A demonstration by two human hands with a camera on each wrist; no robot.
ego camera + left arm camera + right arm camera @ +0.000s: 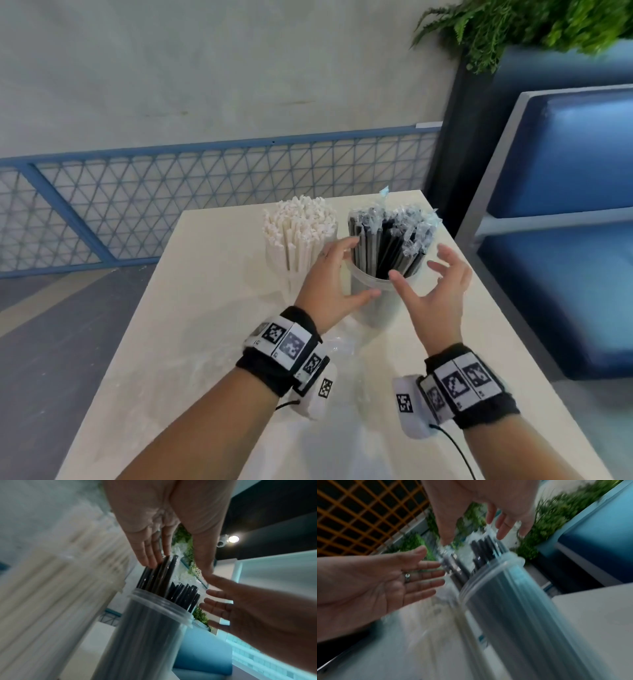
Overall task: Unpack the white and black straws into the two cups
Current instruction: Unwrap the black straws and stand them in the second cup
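Two clear cups stand side by side at the far end of the pale table (212, 342). The left cup (291, 270) is packed with white straws (301, 226). The right cup (376, 308) holds black straws (387, 243) in crinkly clear sleeves. My left hand (334, 274) is spread at that cup's left side, its straight fingers (150, 555) touching the black straws, thumb by the rim. My right hand (431, 277) hovers open at the cup's right side, fingers spread and gripping nothing. The wrist views show both palms facing the cup (154, 628) (513, 608).
Crumpled clear plastic wrapping (342, 346) lies on the table just behind my left wrist. A blue padded bench (565, 212) stands close to the table's right edge, with a green plant (531, 27) above it. A blue mesh railing (171, 198) runs beyond the far edge.
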